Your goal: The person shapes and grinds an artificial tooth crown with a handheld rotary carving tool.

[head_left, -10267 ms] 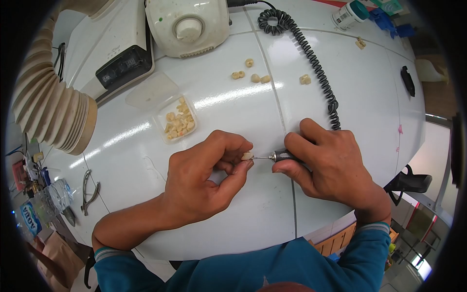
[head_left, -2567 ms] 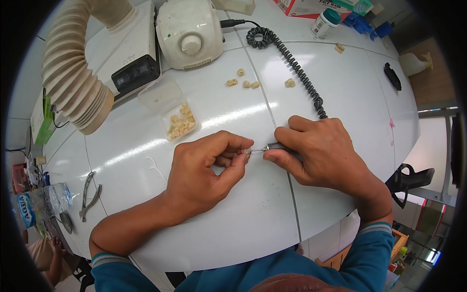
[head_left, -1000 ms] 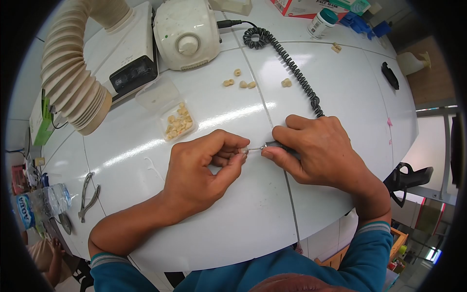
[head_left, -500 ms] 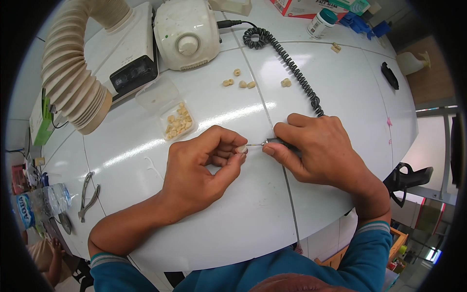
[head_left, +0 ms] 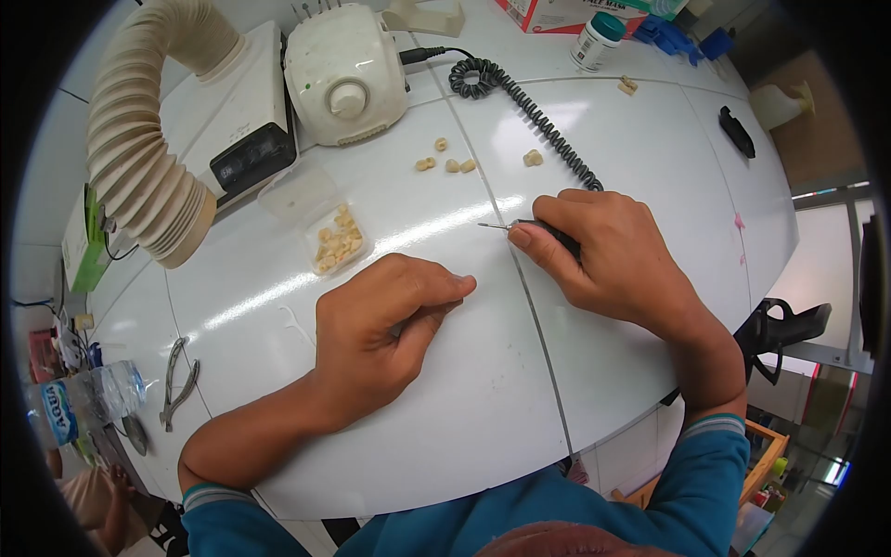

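Observation:
My left hand is closed in a pinch over the white table. Half a second ago a small pale dental crown showed between its fingertips; now the fingers hide it. Wrapped round a dark rotary handpiece, my right hand sits up and to the right of the left one. The handpiece's thin metal bur points left, apart from my left fingers. A coiled black cord runs from near the right hand to the cream control box.
An open clear box holds several tooth-coloured pieces. More loose pieces lie beyond my hands. Pliers and a water bottle are at left, below a ribbed hose. At the back stands a white jar with a green lid.
My right hand and the handpiece have moved up, so the bur has come away from the crown. My left hand has turned, and its fingers now cover the crown.

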A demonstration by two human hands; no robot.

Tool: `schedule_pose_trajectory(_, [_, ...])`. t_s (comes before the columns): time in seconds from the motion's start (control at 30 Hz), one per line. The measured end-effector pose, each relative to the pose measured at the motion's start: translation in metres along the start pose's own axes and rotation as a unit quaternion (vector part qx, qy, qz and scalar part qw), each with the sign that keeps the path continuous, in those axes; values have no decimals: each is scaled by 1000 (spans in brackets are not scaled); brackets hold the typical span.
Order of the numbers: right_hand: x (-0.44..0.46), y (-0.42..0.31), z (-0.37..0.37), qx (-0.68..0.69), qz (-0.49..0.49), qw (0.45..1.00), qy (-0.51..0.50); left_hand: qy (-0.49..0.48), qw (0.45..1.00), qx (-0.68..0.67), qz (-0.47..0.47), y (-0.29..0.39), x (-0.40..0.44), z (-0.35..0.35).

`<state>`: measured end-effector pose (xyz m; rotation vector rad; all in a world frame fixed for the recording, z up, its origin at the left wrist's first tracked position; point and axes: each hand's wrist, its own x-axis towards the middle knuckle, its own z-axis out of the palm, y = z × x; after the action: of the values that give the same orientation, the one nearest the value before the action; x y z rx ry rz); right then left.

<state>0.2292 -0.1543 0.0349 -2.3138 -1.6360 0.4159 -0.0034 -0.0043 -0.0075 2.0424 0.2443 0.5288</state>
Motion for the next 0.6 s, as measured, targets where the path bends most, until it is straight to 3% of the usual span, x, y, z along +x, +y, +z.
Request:
schedule_pose_trajectory(0.17, [0,0,0,-4,-5,1000,-2,-35,976,180,119,-1,-1,2])
schedule_pose_trajectory(0.27, [0,-1,-1,-4,1,1000,-14,5,970,177,164,3,-3,5])
schedule_pose_trajectory(0.37, [0,0,1,-4,-7,1000,-5,-24,966,202,160,5,1,5])
schedule_pose_trajectory(0.47, [0,0,1,-9,-6,1000,-8,14,971,159,177,1,-1,5])
schedule_pose_trajectory(0.6, [0,-1,0,-11,-3,1000,-11,-39,980,150,125,-3,-2,6])
